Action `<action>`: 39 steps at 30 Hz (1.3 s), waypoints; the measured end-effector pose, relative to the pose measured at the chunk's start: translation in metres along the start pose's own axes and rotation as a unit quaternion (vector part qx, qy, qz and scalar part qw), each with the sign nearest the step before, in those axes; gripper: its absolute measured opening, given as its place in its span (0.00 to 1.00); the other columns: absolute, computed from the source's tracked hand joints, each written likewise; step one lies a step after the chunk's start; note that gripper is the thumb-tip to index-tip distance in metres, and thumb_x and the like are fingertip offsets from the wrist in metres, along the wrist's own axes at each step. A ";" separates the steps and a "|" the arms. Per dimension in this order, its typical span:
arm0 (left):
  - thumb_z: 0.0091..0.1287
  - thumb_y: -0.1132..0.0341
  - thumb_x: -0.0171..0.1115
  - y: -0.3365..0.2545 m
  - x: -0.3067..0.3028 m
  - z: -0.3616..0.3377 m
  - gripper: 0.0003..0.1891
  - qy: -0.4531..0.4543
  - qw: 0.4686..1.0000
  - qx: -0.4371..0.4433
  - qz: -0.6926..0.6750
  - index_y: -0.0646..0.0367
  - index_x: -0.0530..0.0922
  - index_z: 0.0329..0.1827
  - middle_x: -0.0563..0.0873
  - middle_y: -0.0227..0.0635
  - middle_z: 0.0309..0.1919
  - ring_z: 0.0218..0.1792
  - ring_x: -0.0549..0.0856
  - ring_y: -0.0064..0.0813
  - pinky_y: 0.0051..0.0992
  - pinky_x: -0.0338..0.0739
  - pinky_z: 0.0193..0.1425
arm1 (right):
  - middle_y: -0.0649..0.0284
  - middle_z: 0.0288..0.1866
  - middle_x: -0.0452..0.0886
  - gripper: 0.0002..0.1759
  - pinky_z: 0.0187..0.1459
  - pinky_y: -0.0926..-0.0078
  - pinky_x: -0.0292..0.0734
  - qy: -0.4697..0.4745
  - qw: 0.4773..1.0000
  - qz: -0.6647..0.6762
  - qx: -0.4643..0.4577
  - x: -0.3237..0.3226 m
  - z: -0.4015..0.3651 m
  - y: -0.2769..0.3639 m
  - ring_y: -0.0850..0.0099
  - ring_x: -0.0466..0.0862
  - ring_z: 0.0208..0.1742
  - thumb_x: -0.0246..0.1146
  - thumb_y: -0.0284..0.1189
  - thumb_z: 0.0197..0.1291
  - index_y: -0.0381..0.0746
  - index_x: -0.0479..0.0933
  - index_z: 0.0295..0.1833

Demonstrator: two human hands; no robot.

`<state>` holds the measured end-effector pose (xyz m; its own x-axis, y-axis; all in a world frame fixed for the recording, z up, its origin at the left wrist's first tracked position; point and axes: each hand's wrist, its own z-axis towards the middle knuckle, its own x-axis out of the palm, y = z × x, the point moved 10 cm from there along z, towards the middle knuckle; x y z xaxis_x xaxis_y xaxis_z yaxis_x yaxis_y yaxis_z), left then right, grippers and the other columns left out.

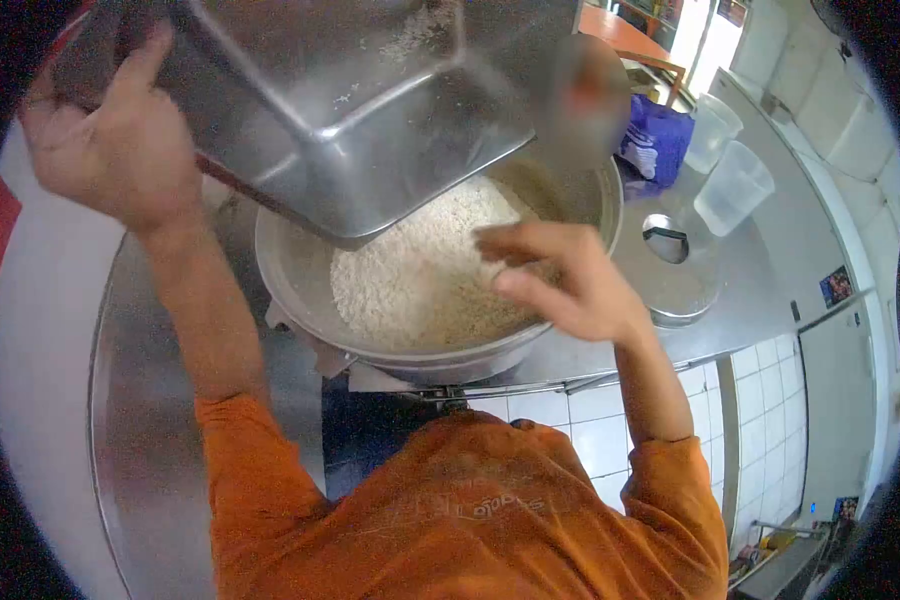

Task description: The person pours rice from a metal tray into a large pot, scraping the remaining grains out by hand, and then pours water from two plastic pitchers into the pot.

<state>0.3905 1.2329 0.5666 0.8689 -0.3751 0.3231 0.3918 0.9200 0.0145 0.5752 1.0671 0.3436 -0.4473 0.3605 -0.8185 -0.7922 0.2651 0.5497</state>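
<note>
My left hand [125, 145] is wrapped round the left edge of a deep rectangular steel pan [340, 170]. The pan is tilted over a big round metal pot [300, 325], and a few white bits cling to its inside. In the pot lies a heap of white grainy food [410, 265] that looks like rice or coarse flour, with a duller, browner part toward the front and right. Above the right side of this heap is my right hand [575, 285], fingers stretched out and thumb apart, holding nothing.
The pot stands on a steel counter [760, 290]. To its right are a round metal lid with a black handle [667, 240], two clear plastic containers [735, 190] and a purple bag [658, 140]. An orange table [620, 35] is farther back.
</note>
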 end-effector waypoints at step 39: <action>0.45 0.87 0.47 -0.060 0.078 0.043 0.13 0.123 0.992 0.031 -0.023 0.64 0.68 0.33 0.71 0.35 0.27 0.33 0.72 0.26 0.25 0.67 0.42 | 0.51 0.31 0.83 0.13 0.39 0.64 0.76 -0.203 0.954 -0.125 -0.180 -0.110 0.170 0.041 0.58 0.83 0.33 0.58 0.34 0.53 0.35 0.81 0.32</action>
<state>0.4223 1.1536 0.6318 0.9008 -0.4266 0.0807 0.4202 0.9034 0.0851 0.6623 1.1901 0.4848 -0.0854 0.6616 -0.7450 -0.9772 0.0902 0.1922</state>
